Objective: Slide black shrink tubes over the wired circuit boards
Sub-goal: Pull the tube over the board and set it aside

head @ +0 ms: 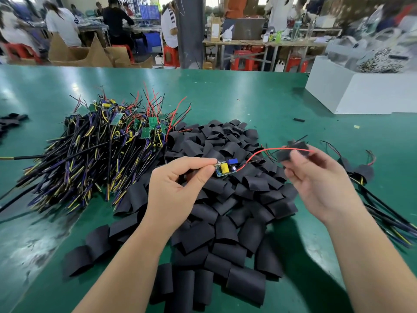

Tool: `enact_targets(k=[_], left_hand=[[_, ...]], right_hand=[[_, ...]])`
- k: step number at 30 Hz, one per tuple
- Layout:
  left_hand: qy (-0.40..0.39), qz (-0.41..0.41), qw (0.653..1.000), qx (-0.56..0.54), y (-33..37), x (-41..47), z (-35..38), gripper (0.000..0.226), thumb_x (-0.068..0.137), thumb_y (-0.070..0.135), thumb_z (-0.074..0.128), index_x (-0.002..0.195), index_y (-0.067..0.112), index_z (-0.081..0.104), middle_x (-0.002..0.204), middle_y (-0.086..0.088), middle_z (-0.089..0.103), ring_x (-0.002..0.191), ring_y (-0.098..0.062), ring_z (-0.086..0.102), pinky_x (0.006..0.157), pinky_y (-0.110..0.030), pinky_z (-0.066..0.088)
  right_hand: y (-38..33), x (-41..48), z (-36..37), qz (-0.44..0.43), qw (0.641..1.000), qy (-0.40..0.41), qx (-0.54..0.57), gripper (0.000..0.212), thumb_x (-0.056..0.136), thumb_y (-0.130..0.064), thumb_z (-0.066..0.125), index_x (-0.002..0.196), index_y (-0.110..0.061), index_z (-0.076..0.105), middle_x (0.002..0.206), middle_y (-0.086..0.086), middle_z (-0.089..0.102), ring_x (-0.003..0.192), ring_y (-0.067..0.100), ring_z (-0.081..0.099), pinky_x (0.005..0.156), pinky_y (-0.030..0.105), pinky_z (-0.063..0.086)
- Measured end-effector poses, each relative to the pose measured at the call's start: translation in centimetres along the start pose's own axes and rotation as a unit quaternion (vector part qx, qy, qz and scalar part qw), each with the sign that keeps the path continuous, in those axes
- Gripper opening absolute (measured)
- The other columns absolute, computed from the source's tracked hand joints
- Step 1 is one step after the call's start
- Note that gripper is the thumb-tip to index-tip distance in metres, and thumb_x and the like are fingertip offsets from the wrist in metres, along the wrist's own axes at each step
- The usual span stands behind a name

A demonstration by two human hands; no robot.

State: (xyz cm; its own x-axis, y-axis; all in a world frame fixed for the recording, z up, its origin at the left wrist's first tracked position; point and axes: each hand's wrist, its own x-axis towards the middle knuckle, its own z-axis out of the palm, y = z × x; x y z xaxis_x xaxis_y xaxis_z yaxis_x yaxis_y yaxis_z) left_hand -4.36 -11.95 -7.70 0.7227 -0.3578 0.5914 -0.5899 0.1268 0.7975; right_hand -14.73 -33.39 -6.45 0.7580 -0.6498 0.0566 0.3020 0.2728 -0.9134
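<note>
1. Board (pixel 225 169) is held in the air above the middle of the table (pixel 259 91), small and green with a yellow part and a blue part on top
2. Left hand (pixel 178 184) pinches the board's near end between thumb and forefinger, the other fingers curled under
3. Right hand (pixel 316 184) grips one black tube (pixel 292 151) at its fingertips, raised a little higher than the board and well to its right
4. Red wire (pixel 259 152) arcs from the board's far end up to the tube and shows again across the tube's top; that part is blurred, so I cannot tell whether it runs inside
5. Pile of tubes (pixel 225 211) lies spread on the table under both hands, flat black sleeves overlapping each other
6. Heap of boards (pixel 101 143) sits just left of that pile and touches it, with black, yellow and purple leads pointing toward the person and red ends sticking up at the back
7. Sleeved boards (pixel 363 172) lie at the right edge, beside the right hand
8. White box (pixel 361 93) stands at the far right of the table
9. People (pixel 63 26) sit and stand at benches in the background
</note>
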Motion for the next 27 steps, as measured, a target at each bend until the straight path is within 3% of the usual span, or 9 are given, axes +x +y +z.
enact_targets(k=[4,7,9,12,17,25,27], left_hand=[[0.001,-0.009,1.0,-0.015,0.2,0.0,-0.1,0.023,0.083,0.017,0.067,0.089,0.038,0.075,0.084,0.0,0.072,0.078,-0.038,0.061,0.072,-0.044,0.051],[-0.001,-0.003,1.0,-0.021,0.4,0.0,-0.2,0.022,0.083,0.015,0.067,0.087,0.036,0.075,0.083,0.006,0.073,0.078,-0.026,0.065,0.072,-0.033,0.053],[-0.001,-0.004,1.0,-0.022,0.6,0.0,-0.2,0.021,0.083,0.014,0.066,0.088,0.033,0.073,0.083,0.011,0.073,0.078,-0.013,0.067,0.072,-0.023,0.054],[0.002,-0.007,1.0,-0.023,0.7,0.1,-0.2,0.018,0.084,0.011,0.065,0.088,0.027,0.072,0.083,0.015,0.073,0.08,-0.004,0.067,0.074,-0.016,0.051],[0.013,-0.006,0.999,-0.037,0.7,0.1,-0.4,0.015,0.084,0.011,0.064,0.089,0.023,0.071,0.084,0.015,0.073,0.082,-0.003,0.068,0.074,-0.013,0.05],[0.039,-0.013,0.998,-0.051,0.3,0.3,-0.9,0.018,0.084,0.013,0.065,0.089,0.028,0.073,0.086,0.013,0.074,0.085,-0.004,0.068,0.077,-0.015,0.05],[0.046,-0.016,0.997,-0.055,0.2,0.4,-0.9,0.018,0.084,0.014,0.066,0.089,0.029,0.073,0.085,0.012,0.074,0.085,-0.005,0.068,0.076,-0.015,0.05]], right_hand=[[-0.3,0.6,-0.7,0.07,0.965,0.062,0.246,0.011,0.081,-0.019,0.064,0.086,-0.012,0.057,0.084,0.003,0.063,0.091,0.016,0.071,0.072,0.022,0.055],[-0.4,0.6,-0.3,0.052,0.95,0.027,0.308,0.013,0.079,-0.018,0.063,0.079,-0.006,0.067,0.094,0.006,0.066,0.097,0.018,0.071,0.067,0.021,0.055],[-0.4,0.4,-0.1,0.038,0.946,-0.003,0.323,0.016,0.08,-0.018,0.062,0.075,-0.006,0.072,0.095,0.006,0.069,0.097,0.018,0.07,0.065,0.021,0.054],[-0.5,0.0,-0.1,0.037,0.947,-0.053,0.315,0.023,0.082,-0.025,0.059,0.087,-0.008,0.074,0.099,0.002,0.068,0.091,0.012,0.07,0.065,0.018,0.052],[-0.8,-0.4,-0.3,0.015,0.952,-0.115,0.284,0.035,0.088,-0.032,0.051,0.092,-0.009,0.078,0.097,-0.003,0.071,0.089,0.008,0.067,0.067,0.015,0.049],[-0.7,-0.2,-0.4,0.018,0.955,-0.135,0.262,0.033,0.077,-0.032,0.063,0.101,-0.013,0.076,0.097,-0.002,0.07,0.09,0.008,0.067,0.069,0.017,0.052],[-0.7,-0.2,-0.3,0.018,0.951,-0.151,0.269,0.035,0.073,-0.029,0.075,0.104,-0.013,0.074,0.099,-0.002,0.07,0.094,0.009,0.067,0.069,0.018,0.052]])
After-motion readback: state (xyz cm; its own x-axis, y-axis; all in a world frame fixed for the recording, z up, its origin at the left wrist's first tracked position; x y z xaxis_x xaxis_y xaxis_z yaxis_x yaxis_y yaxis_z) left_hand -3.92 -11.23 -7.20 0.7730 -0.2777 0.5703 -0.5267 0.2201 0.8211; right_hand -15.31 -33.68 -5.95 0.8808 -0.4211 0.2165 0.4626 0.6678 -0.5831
